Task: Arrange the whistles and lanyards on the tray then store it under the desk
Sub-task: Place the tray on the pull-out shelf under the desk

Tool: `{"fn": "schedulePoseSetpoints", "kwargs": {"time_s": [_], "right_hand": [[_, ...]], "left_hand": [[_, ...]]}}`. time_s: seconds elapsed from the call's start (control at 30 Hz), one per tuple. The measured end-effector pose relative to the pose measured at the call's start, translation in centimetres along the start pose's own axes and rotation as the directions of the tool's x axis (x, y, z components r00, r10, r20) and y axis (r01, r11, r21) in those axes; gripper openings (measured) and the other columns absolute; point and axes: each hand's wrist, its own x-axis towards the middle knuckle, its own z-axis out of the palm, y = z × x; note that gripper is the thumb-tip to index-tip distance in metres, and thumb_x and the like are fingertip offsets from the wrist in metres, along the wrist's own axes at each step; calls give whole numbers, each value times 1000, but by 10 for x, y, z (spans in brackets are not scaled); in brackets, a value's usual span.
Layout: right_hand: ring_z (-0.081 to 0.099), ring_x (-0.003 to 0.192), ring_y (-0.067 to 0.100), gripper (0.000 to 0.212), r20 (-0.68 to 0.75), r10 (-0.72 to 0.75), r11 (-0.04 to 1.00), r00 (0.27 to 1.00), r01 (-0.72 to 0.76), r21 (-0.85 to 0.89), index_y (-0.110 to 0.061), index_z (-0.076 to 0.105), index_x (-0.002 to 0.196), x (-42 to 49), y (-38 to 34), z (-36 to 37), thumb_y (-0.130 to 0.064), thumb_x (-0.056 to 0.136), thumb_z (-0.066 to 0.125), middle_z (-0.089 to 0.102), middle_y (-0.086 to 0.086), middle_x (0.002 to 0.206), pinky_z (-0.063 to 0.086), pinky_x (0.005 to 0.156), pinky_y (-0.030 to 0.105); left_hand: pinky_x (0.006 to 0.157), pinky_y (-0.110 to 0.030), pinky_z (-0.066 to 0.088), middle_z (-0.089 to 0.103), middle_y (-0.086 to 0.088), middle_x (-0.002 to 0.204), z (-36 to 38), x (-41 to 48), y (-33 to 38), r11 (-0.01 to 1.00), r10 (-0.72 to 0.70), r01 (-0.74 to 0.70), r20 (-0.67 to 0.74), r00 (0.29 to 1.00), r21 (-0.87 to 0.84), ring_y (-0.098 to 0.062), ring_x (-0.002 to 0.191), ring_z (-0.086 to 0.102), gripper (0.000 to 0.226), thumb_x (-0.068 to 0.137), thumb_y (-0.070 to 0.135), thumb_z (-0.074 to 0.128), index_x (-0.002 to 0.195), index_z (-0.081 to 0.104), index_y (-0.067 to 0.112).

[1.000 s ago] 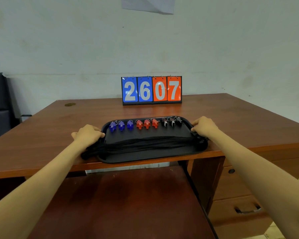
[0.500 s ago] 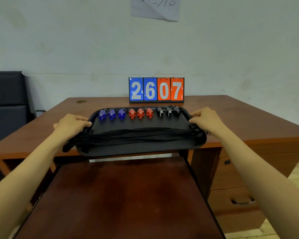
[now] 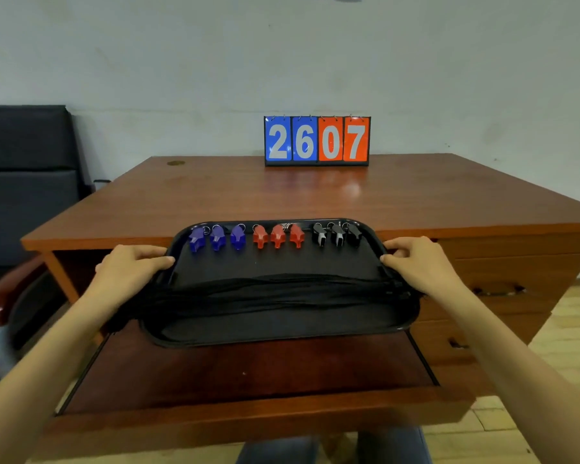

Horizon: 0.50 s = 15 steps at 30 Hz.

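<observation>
A black tray [image 3: 282, 333] hangs in front of the desk's front edge, above the pull-out shelf [image 3: 248, 373]. Along its far side lie three blue whistles [image 3: 216, 237], three red whistles [image 3: 277, 236] and three black whistles [image 3: 337, 234] in a row. A bundle of black lanyards [image 3: 268, 293] stretches across the tray's middle, its ends spilling over both sides. My left hand [image 3: 131, 269] grips the tray's left rim, thumb on top. My right hand [image 3: 416, 262] grips the right rim the same way.
The brown desk [image 3: 282, 192] carries a flip scoreboard [image 3: 317, 140] reading 2607 at its back. Drawers with handles [image 3: 498, 289] sit at the right under the top. A dark chair [image 3: 24, 182] stands at the left by the wall.
Both hands have carried the tray off the desktop, toward me and downward. It now hangs below the desk's front edge, over the pull-out shelf.
</observation>
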Motion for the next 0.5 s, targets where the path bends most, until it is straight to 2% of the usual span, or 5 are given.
{"fn": "schedulePoseSetpoints", "kwargs": {"time_s": [0.1, 0.2, 0.27, 0.4, 0.5], "right_hand": [[64, 89, 19, 39, 15, 18, 1000, 1000, -18, 0, -14, 58, 127, -15, 6, 2, -22, 89, 61, 69, 4, 92, 51, 80, 30], [64, 82, 17, 37, 20, 24, 1000, 1000, -24, -20, -13, 60, 124, -27, 14, 5, -21, 89, 60, 70, 3, 83, 50, 77, 28], [66, 89, 20, 36, 28, 35, 999, 999, -34, -27, -13, 62, 123, -32, 17, 9, -21, 88, 61, 72, 5, 90, 52, 80, 30], [67, 91, 20, 36, 64, 63, 997, 996, -61, -40, -14, 62, 123, -30, 23, 25, -23, 88, 61, 73, 5, 94, 56, 82, 34], [66, 98, 23, 36, 86, 94, 994, 992, -88, -71, -15, 62, 123, -27, 26, 39, -26, 88, 60, 72, 5, 100, 55, 86, 40]], "left_hand": [[107, -53, 35, 67, -3, 115, 5, -20, -5, 1000, 1, -1, 22, 1000, -10, -29, 113, 57, 34, 83, 37, 64, 113, 67, 22], [102, -48, 42, 65, -7, 115, 11, -33, -10, 999, -10, 13, 56, 998, -40, -29, 110, 58, 34, 85, 32, 63, 116, 65, 18], [98, -46, 45, 65, -8, 114, 16, -36, -15, 998, -24, 29, 92, 995, -50, -29, 109, 58, 33, 86, 30, 63, 116, 65, 17], [107, -52, 36, 66, -4, 115, 28, -28, -30, 996, -85, 89, 136, 987, -22, -30, 114, 56, 33, 83, 35, 65, 114, 67, 22], [106, -53, 36, 68, -7, 112, 38, -18, -41, 995, -99, 97, 126, 987, 16, -34, 113, 56, 34, 81, 39, 65, 112, 68, 25]]}}
